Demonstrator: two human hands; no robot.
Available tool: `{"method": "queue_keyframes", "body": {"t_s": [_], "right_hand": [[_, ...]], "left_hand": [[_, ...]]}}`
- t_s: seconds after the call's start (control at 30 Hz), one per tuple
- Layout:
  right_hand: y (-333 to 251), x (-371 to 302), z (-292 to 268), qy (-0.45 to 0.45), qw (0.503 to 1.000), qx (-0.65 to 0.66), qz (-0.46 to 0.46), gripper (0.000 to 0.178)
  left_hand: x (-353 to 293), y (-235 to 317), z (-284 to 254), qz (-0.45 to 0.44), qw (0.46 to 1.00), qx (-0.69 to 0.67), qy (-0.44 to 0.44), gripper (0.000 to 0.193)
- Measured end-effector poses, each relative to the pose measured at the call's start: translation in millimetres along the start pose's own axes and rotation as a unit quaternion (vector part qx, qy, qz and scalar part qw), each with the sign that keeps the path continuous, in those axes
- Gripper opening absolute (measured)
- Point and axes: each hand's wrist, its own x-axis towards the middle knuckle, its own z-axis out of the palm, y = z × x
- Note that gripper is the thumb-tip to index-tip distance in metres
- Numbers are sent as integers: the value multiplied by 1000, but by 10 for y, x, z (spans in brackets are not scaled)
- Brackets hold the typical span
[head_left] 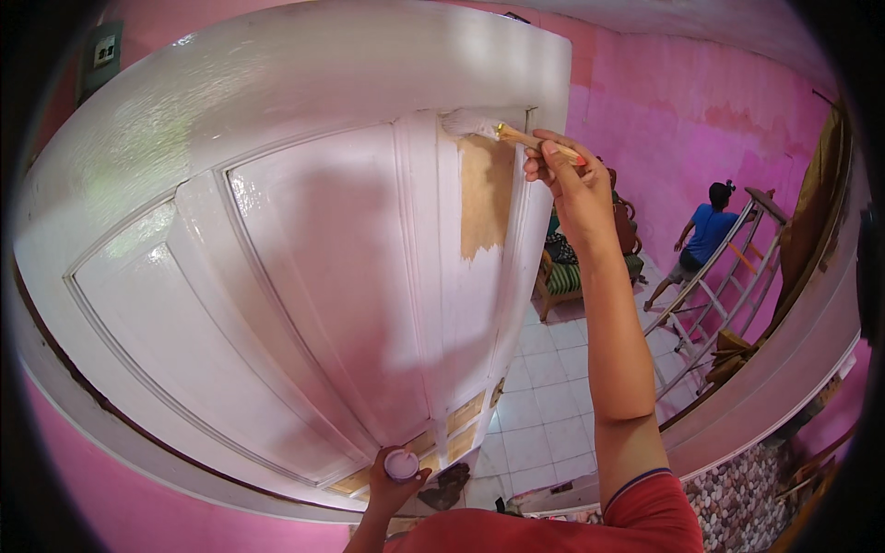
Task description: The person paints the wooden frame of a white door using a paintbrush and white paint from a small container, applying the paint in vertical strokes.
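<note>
My right hand [573, 180] is raised and closed around the wooden handle of a paintbrush [521, 138]. The brush's pale, paint-covered bristles touch the door [323, 240] near the top of its right-hand panel. Most of the door is coated in glossy white paint; a bare tan wood patch [486, 198] with a ragged lower edge shows just under the brush. Low down, my left hand [392, 484] grips a small round cup [402, 464] holding light-coloured paint. More unpainted wood [464, 415] shows at the door's bottom, near that cup.
A person in a blue shirt [708, 232] stands by the pink wall, behind a metal stepladder [719, 295]. Beyond the door's edge stands a chair with green striped cushion [564, 278]. White tiles [544, 396] cover the floor. A brown curtain [811, 212] hangs at right.
</note>
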Motion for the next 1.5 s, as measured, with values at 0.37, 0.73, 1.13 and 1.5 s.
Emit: {"method": "queue_keyframes", "body": {"t_s": [0.37, 0.73, 1.13, 1.5], "right_hand": [[173, -136, 81, 22, 998, 58, 13, 37], [123, -323, 287, 81, 995, 55, -11, 36], [157, -463, 449, 138, 989, 56, -20, 37], [168, -553, 587, 158, 984, 77, -3, 35]], "left_hand": [[-36, -119, -21, -17, 1000, -26, 6, 69], [-22, -82, 0, -14, 1000, -10, 3, 69], [-15, -284, -6, -10, 1000, -20, 0, 69], [16, -188, -10, -16, 1000, -11, -11, 67]]}}
